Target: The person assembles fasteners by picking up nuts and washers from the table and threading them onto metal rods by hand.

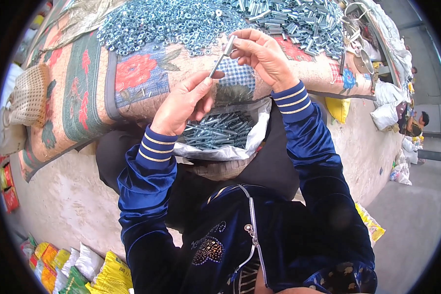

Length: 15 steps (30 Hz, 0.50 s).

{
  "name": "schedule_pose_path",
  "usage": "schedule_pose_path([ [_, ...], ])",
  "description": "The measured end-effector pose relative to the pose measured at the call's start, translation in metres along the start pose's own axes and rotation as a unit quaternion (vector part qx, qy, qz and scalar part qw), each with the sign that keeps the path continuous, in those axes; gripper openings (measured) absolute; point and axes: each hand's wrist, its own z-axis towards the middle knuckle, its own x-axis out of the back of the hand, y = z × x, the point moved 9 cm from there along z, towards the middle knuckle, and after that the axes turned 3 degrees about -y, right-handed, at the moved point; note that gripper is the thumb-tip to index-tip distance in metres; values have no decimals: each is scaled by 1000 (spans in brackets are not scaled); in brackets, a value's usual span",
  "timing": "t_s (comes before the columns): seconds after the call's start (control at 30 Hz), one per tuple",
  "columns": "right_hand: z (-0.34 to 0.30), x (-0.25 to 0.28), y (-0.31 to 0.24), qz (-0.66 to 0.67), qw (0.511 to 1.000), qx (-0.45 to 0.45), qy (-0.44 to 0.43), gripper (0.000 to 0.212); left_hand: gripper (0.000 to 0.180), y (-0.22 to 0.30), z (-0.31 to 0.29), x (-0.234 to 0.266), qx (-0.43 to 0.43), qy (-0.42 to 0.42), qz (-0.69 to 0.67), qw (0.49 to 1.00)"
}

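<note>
Between the thumb and fingers of my left hand is the lower end of a thin metal bolt, which slants up to the right. My right hand pinches a short metal sleeve at the bolt's upper end. Whether the bolt sits inside the sleeve or only meets it, I cannot tell. Below my hands, an open white sack between my knees holds many long bolts. Beyond them, a heap of nuts and a heap of metal sleeves lie on the flowered cloth.
At the left edge stands a tan woven basket. A metal bowl lies among clutter at the far right. One yellow bag is under the cloth's edge, and several filled bags lie lower left. Another person is far right.
</note>
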Motion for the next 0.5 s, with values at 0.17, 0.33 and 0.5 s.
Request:
schedule_pose_path([
  [0.17,-4,-7,-3,-7,1000,-16,-11,28,31,3,0,0,-12,8,-6,1000],
  [0.33,-9,-25,3,-54,996,-41,-53,26,32,5,-1,3,-24,10,14,1000],
  [0.5,-22,-66,29,-90,990,-54,-98,21,37,8,-6,16,-52,145,-103,983],
])
